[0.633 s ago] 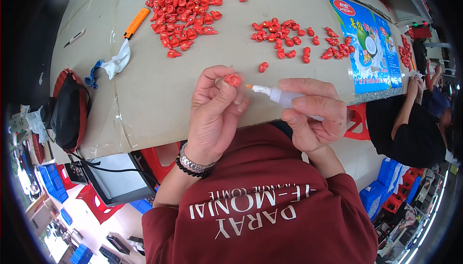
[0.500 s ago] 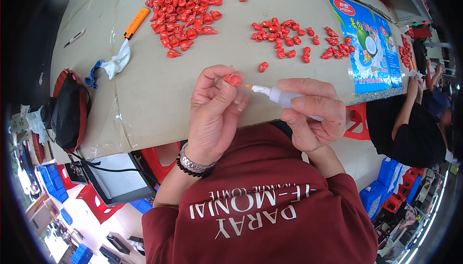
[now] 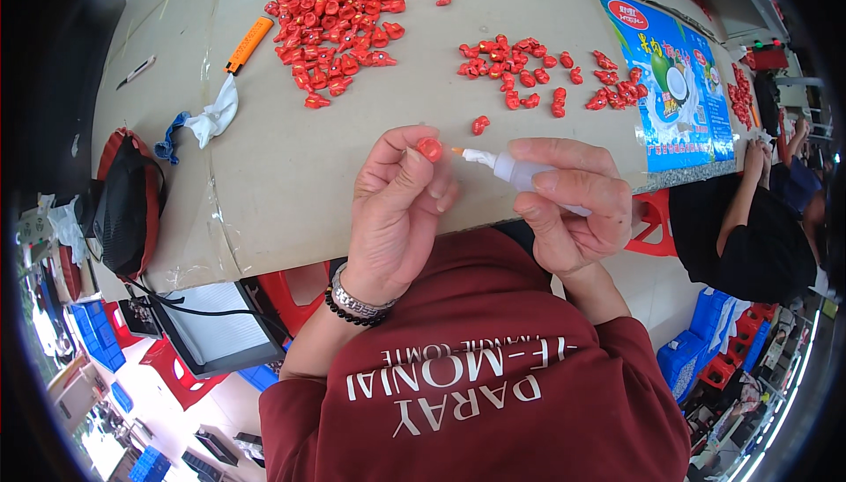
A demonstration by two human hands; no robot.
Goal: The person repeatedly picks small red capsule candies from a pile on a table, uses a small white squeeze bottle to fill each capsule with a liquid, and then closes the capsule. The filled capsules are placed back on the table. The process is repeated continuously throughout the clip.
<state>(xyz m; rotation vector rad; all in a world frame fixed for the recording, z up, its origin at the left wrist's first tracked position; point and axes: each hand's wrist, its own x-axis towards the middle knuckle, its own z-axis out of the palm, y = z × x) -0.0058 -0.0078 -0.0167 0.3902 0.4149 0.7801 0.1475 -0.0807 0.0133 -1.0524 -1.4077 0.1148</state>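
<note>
Between thumb and forefinger, my left hand point(image 3: 397, 204) pinches a small red moulded piece point(image 3: 429, 149). A small translucent white squeeze bottle point(image 3: 520, 172) lies in my right hand point(image 3: 577, 204), fingers closed round its body. Its thin orange tip points left at the red piece, a short gap away from it. Beyond my hands a large heap of similar red pieces point(image 3: 339, 6) lies on the table. A smaller scatter of red pieces point(image 3: 507, 63) is spread to the right, with one single red piece point(image 3: 480, 125) nearest my hands.
An orange utility knife point(image 3: 249, 44) and a crumpled white tissue point(image 3: 213, 114) lie at left, near a black and red bag point(image 3: 130, 204). A blue printed sheet point(image 3: 674, 85) covers the table's right side. Another person point(image 3: 749, 226) sits at far right.
The red piece has turned slightly in my left fingers, and my left hand has shifted a little to the right. The bottle is almost still in my right hand.
</note>
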